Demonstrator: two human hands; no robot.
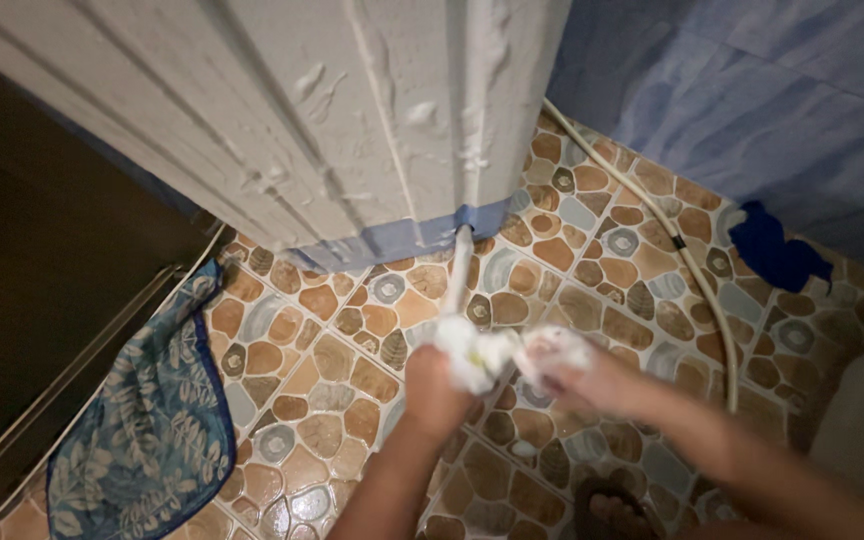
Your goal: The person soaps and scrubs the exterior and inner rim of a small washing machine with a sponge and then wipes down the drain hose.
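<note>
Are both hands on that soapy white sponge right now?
Touching. The head view shows the left hand and the right hand both closed around the foamy white sponge, no gap visible.

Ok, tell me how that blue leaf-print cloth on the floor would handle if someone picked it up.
The blue leaf-print cloth lies rumpled with folds along the door track, so it is probably floppy and would drape rather than hold shape. It looks thin, so likely light. The tiled floor shines, possibly wet, so the cloth may be damp and cling a little.

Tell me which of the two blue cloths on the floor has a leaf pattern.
The blue patterned cloth by the doorway at lower left. The other, the plain dark blue cloth, lies beside the tiled wall.
</note>
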